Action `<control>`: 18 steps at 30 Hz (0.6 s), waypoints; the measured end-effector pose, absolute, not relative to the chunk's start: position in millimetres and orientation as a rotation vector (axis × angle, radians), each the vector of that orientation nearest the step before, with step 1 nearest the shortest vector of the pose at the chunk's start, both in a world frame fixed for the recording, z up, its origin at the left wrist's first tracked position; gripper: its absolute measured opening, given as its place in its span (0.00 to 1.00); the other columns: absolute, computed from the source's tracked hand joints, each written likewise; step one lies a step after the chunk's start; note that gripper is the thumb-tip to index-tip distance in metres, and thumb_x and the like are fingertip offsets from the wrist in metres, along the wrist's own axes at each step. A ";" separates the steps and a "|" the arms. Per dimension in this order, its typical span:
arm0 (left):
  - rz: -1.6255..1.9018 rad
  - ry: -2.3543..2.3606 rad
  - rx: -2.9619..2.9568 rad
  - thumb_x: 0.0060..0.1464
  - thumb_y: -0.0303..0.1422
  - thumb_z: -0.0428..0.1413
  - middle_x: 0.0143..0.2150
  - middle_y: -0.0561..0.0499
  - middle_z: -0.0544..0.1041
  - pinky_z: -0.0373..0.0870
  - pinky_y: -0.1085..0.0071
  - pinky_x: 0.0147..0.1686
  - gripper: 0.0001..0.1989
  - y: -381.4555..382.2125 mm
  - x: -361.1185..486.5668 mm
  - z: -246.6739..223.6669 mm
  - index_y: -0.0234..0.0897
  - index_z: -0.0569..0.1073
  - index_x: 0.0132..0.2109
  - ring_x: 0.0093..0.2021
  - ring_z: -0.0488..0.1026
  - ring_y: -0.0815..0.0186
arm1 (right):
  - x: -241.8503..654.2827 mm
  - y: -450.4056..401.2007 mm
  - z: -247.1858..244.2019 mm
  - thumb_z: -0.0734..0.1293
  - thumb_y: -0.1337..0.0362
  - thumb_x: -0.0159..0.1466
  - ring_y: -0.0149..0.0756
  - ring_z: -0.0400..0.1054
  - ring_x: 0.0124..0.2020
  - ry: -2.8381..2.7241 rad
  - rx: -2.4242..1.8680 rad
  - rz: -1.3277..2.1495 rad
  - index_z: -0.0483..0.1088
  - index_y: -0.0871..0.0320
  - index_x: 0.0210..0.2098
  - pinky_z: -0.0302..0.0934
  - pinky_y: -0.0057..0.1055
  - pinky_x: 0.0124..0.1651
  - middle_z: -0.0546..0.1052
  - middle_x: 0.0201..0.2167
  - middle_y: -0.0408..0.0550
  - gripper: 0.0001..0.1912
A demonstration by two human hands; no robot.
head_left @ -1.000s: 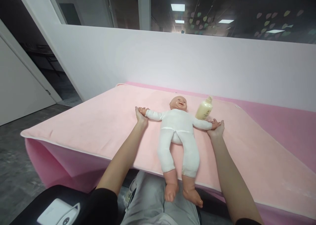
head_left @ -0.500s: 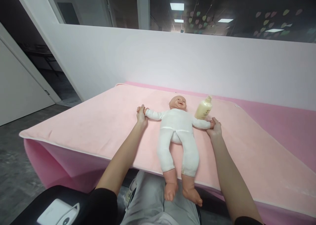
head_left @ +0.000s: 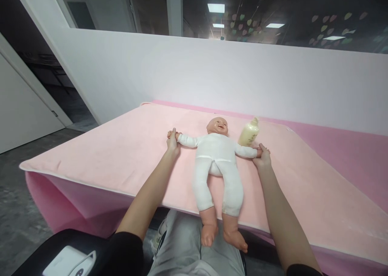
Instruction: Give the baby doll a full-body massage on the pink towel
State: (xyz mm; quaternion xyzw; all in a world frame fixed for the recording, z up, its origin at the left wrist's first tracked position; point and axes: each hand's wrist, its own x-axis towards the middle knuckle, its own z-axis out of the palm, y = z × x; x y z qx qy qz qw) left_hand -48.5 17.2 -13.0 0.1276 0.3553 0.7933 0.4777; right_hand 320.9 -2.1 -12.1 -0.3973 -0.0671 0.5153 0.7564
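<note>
A baby doll [head_left: 216,152] with a white cloth body lies on its back, its head away from me and its feet past the table's near edge. My left hand [head_left: 172,142] is closed around the doll's hand on the left side. On the other side, my right hand [head_left: 263,156] grips the doll's other hand. Both doll arms are stretched out sideways. Just beyond the right-hand doll arm stands a pale yellow bottle [head_left: 248,133], close to my right hand but apart from it.
A light pink blanket [head_left: 121,146] covers the table over a darker pink cloth [head_left: 357,154]. Behind the table rises a white wall [head_left: 212,74] with windows above. A white device [head_left: 69,262] rests on a black surface at the lower left.
The view has shifted very slightly. My hands, the doll and the bottle keep the same places relative to each other.
</note>
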 end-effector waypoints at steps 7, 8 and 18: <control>1.931 0.911 0.318 0.57 0.42 0.53 0.25 0.51 0.71 0.69 0.73 0.33 0.17 14.7 -47.3 -10.2 0.34 0.64 0.27 0.26 0.70 0.72 | 319.7 -2.6 -9.0 0.63 0.72 0.60 0.24 0.60 0.18 -0.149 -0.903 1.147 0.50 0.54 0.25 0.66 0.24 0.26 0.61 0.16 0.31 0.16; 1.929 0.915 0.313 0.57 0.42 0.52 0.25 0.51 0.71 0.69 0.73 0.33 0.17 14.8 -47.4 -10.0 0.35 0.64 0.27 0.26 0.70 0.72 | 319.5 -3.1 -8.1 0.63 0.72 0.60 0.24 0.60 0.18 -0.155 -0.902 1.154 0.50 0.54 0.25 0.66 0.25 0.26 0.61 0.16 0.30 0.16; 1.941 0.847 0.160 0.59 0.50 0.45 0.32 0.52 0.70 0.72 0.69 0.38 0.18 14.7 -48.0 -4.8 0.39 0.62 0.34 0.30 0.72 0.69 | 318.8 -7.6 -4.3 0.55 0.65 0.66 0.24 0.60 0.17 -0.147 -0.854 1.196 0.58 0.56 0.30 0.65 0.24 0.25 0.60 0.16 0.33 0.08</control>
